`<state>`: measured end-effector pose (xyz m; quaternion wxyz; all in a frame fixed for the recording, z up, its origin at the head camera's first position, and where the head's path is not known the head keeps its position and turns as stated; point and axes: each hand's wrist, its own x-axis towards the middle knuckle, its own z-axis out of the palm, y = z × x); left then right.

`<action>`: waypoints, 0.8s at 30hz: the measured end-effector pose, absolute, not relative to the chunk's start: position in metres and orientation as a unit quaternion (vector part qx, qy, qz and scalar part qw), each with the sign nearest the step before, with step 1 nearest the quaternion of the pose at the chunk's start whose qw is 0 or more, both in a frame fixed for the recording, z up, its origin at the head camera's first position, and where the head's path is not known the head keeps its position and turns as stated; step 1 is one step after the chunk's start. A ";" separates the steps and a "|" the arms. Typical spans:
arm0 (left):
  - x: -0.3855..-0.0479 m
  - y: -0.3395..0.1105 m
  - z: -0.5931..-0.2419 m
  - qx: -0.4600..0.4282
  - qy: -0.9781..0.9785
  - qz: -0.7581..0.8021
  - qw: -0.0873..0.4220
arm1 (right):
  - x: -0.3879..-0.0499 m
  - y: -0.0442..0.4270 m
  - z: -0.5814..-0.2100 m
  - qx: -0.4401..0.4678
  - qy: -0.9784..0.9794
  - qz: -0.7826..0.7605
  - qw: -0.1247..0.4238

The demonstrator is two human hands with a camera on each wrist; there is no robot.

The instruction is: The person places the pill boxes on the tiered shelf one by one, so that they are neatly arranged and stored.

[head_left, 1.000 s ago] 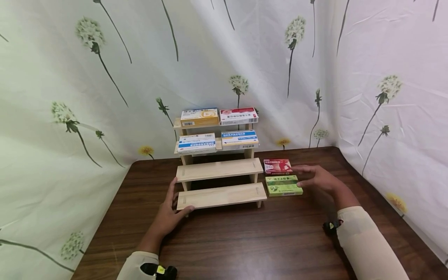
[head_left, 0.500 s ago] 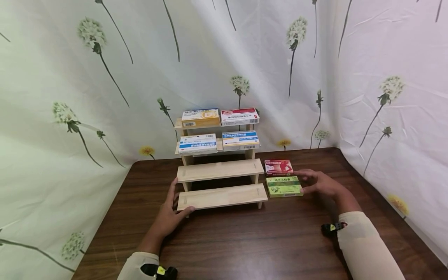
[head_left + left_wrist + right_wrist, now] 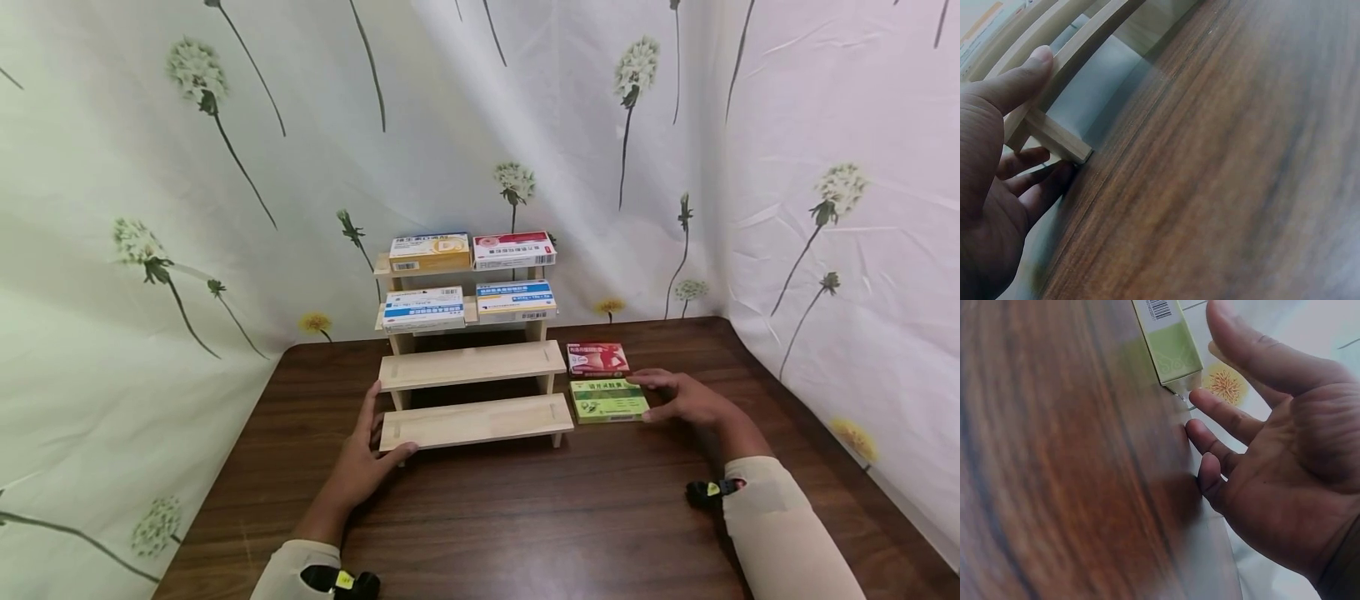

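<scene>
In the head view, my left hand (image 3: 360,467) holds the left end of a stepped wooden display rack (image 3: 472,421) at its lowest tier. The left wrist view shows the thumb over the board's edge and the other fingers by the rack's leg (image 3: 1057,137). My right hand (image 3: 693,404) is at the right end of a green medicine box (image 3: 609,402) lying on the table. Its thumb and fingers are spread around that end; contact is unclear. In the right wrist view, the fingers stay apart beside the box's end (image 3: 1172,350). Behind it lies a red medicine box (image 3: 597,358).
On the rack's top tier sit an orange-and-white box (image 3: 429,252) and a red-and-white box (image 3: 513,250). Two blue-and-white boxes, one left (image 3: 423,308) and one right (image 3: 516,300), lie one tier lower. A patterned curtain (image 3: 450,150) stands behind the brown table (image 3: 510,517).
My right fingertips have shifted from beside the red box toward the viewer, to the green box's right end. My left hand and the rack have stayed in place.
</scene>
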<state>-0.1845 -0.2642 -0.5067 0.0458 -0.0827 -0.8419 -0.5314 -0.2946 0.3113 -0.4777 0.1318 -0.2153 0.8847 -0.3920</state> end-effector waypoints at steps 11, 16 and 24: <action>-0.187 -0.265 -0.509 -0.082 -0.848 -0.522 0.044 | -0.295 0.312 -0.484 -0.203 0.892 -0.379 0.137; -0.188 -0.265 -0.510 -0.082 -0.848 -0.521 0.045 | -0.297 0.313 -0.485 -0.205 0.894 -0.377 0.131; -0.185 -0.265 -0.508 -0.089 -0.841 -0.531 0.046 | -0.297 0.312 -0.487 -0.196 0.899 -0.368 0.130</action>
